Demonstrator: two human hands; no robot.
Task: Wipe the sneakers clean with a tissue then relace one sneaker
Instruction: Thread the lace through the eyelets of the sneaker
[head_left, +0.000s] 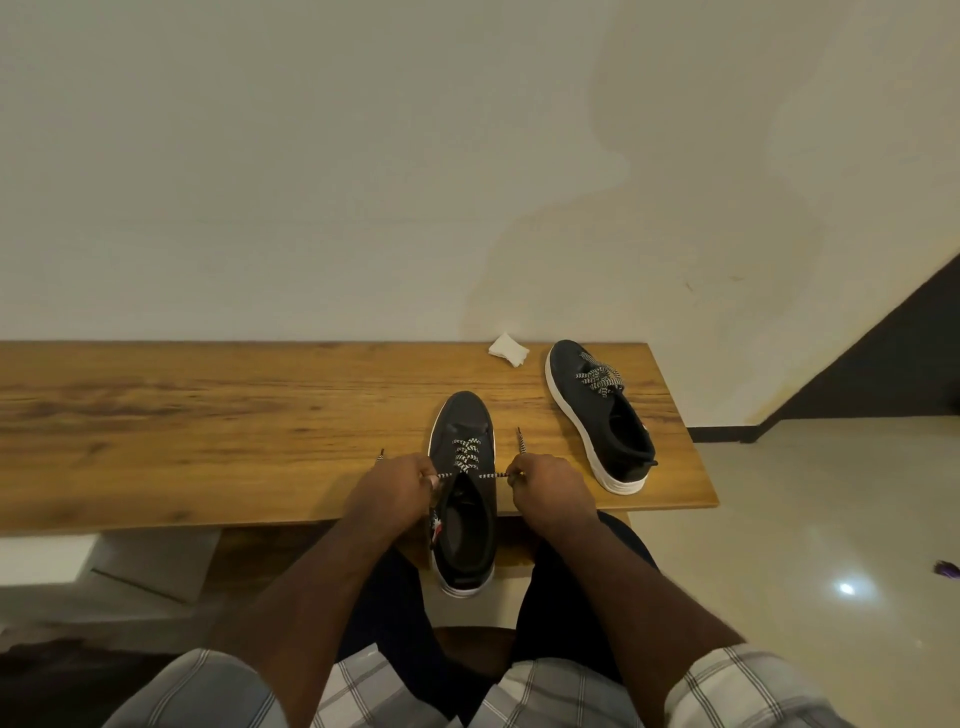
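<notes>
We count two dark sneakers on the wooden bench, one folded tissue and one black-and-white lace per shoe. The near sneaker lies toe-away at the bench's front edge, its heel overhanging. Our left hand and right hand sit either side of it, knuckles up, fingers curled, each pinching one end of its lace and drawing it sideways. The second sneaker rests laced at the bench's right end, the tissue just beside its toe.
</notes>
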